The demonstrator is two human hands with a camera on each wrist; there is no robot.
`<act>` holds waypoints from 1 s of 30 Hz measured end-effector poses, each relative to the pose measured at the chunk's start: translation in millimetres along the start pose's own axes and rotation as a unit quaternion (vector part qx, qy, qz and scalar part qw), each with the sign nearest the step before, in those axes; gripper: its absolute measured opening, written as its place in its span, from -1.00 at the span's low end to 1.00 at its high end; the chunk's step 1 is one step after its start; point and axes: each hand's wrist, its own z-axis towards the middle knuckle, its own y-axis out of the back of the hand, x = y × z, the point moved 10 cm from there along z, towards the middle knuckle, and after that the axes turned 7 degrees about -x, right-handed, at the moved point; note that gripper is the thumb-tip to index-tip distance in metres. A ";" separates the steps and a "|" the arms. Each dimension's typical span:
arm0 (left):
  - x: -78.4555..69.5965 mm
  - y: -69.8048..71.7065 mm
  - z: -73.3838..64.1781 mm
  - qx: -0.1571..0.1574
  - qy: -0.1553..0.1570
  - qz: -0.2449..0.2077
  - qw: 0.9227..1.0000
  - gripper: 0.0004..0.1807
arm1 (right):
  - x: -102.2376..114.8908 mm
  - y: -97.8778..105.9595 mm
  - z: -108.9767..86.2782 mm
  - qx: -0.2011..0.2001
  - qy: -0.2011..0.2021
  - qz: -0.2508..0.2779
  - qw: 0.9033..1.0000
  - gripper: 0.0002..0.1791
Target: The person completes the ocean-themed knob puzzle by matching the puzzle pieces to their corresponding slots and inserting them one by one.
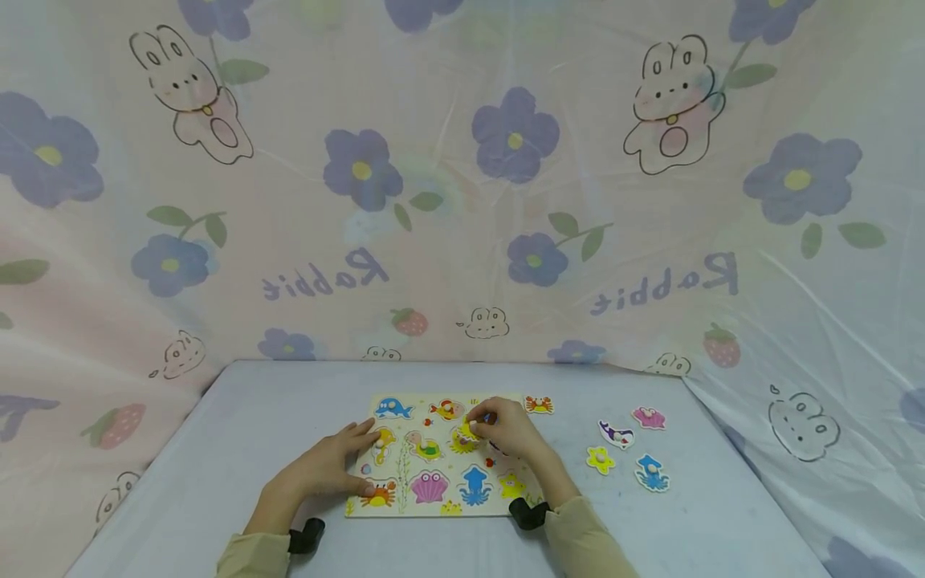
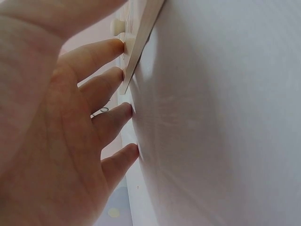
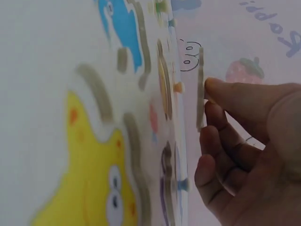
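Note:
A wooden peg puzzle board (image 1: 419, 514) with sea-animal pictures lies on the table. My right hand (image 1: 509, 429) pinches a thin yellow puzzle piece (image 1: 466, 430) over the board's middle right, above a yellow picture. In the right wrist view that puzzle piece (image 3: 201, 89) shows edge-on, upright between thumb and fingers, apart from the board. My left hand (image 1: 332, 461) rests at the board's left edge with fingers spread, the thumb by the crab picture (image 1: 379, 494). In the left wrist view, fingertips (image 2: 117, 46) touch the board's edge and others reach the table.
Loose pieces lie right of the board: a crab (image 1: 539, 404) by its upper right corner, a pink shell (image 1: 649, 417), a purple whale (image 1: 617, 433), a yellow star (image 1: 600, 460) and a blue squid (image 1: 654, 473). A patterned curtain (image 1: 448, 241) hangs behind the table.

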 end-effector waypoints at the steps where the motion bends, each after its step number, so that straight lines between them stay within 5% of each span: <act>1: -0.7 0.3 -0.1 0.000 -0.002 -0.001 1.000 0.02 | 0.7 -4.4 1.2 0.010 -0.002 -0.003 1.000 -0.93; 14: 2.9 -0.4 1.1 -0.004 -0.005 0.000 1.000 0.04 | -1.1 -30.0 2.5 0.065 -0.046 -0.014 0.997 -0.94; 30: -0.2 -0.5 0.3 -0.005 -0.003 0.000 1.000 0.03 | 2.7 -30.4 1.6 0.078 -0.026 -0.020 0.996 -0.91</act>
